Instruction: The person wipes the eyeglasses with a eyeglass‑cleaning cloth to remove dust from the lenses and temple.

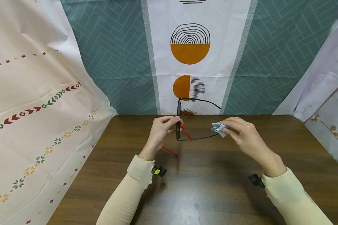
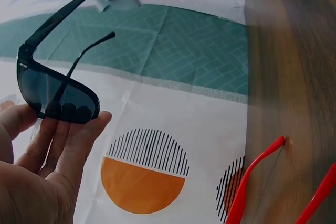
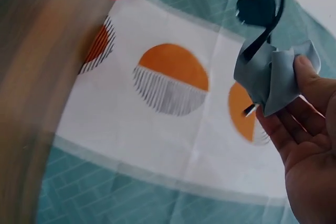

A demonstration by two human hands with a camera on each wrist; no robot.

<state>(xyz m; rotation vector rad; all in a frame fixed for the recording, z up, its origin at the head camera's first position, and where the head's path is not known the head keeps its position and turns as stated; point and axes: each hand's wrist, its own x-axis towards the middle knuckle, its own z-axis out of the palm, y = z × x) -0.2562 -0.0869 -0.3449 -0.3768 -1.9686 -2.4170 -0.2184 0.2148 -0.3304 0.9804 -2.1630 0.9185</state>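
Black sunglasses (image 2: 37, 85) with dark lenses are held up above the table, both arms unfolded and pointing right. My left hand (image 1: 161, 132) pinches their front near the middle between thumb and fingertips. In my right hand (image 1: 246, 137) a folded light blue-grey cloth (image 1: 219, 128) is gripped between thumb and fingers. The cloth wraps around the nearer arm of the sunglasses close to its end, and a dark tip (image 3: 249, 110) pokes out below the cloth in the right wrist view. The other arm (image 1: 204, 100) extends free, away from the cloth.
Behind my left hand, red-framed glasses (image 1: 170, 152) with dark lenses rest on the brown wooden table (image 1: 191, 187), partly hidden by that hand. A patterned curtain (image 1: 115, 62) hangs at the table's far edge. Light cloths flank the table left and right.
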